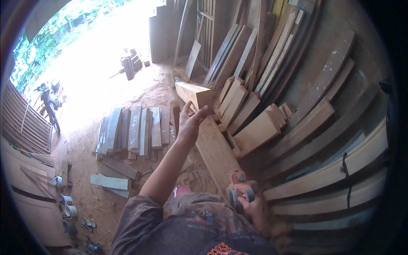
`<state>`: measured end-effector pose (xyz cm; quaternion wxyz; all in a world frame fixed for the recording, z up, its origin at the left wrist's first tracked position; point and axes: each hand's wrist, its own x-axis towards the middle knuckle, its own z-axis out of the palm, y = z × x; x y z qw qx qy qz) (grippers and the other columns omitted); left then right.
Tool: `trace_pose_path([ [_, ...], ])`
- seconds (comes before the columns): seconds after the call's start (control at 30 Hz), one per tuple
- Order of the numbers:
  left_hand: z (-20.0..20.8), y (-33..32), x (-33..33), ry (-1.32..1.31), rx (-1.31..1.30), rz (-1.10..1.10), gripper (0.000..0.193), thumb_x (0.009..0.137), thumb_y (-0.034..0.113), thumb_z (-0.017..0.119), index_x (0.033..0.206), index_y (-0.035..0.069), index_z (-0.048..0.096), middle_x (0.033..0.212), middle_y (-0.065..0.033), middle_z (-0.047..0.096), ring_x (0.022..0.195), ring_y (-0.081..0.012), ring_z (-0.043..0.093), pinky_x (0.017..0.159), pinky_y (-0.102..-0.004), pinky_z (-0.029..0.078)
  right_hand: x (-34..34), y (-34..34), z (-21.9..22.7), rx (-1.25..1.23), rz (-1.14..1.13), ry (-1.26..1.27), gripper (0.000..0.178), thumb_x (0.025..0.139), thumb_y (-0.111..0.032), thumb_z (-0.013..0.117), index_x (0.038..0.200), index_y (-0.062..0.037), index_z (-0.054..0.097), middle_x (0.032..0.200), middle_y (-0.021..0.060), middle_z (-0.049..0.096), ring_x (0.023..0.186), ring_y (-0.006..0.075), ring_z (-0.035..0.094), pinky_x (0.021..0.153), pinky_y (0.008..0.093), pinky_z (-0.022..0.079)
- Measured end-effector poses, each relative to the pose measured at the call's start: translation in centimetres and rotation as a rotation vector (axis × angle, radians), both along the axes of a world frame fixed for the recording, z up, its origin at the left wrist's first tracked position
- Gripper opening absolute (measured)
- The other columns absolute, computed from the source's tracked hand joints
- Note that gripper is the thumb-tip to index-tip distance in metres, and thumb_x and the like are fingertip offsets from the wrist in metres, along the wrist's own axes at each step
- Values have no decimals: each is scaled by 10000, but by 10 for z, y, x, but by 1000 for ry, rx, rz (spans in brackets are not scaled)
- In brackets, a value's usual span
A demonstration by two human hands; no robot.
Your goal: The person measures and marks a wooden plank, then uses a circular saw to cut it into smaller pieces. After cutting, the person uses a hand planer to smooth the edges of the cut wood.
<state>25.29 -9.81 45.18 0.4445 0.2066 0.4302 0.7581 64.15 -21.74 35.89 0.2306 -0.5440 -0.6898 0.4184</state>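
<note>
My left hand (191, 120) reaches forward, its thumb and fingers closed around the near end of a short, thick wooden block (187, 90). The block is pale on top, with a darker end face turned toward me. Below it runs a long, wide wooden board (216, 151), stretching away from my body. My right hand (251, 207), close to my body, grips a red and grey power tool that looks like an electric planer (241, 187). The planer rests at the near end of the board. Part of my right hand's grip is hidden behind the tool.
Short planks (135, 127) lie in rows on the dirt floor to the left. Thick cut timbers (257, 127) are stacked just right of the board. Long boards (327, 180) lean along the right wall. Metal cans (69, 205) and a motorbike (51, 104) stand far left.
</note>
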Motion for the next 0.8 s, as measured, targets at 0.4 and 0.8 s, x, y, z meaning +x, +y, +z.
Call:
trace_pose_path([
  [0.4,-120,-47,51,69,-168,-187,831,814,42,922,1501,49,455,1361,-86,687,1270,-213,661,1132,-374,494,2,6,-3,-310,-117,-14,443,905,-297,883,1183,10,725,950,69,736,803,188,696,737,352,551],
  [0.8,-250,-81,62,952,-571,-213,1100,864,398,911,1694,9,302,1714,-262,366,1543,-383,436,1272,-446,384,-62,16,64,-534,-133,333,465,1114,-487,621,1068,-30,693,742,-35,570,587,45,506,504,227,410],
])
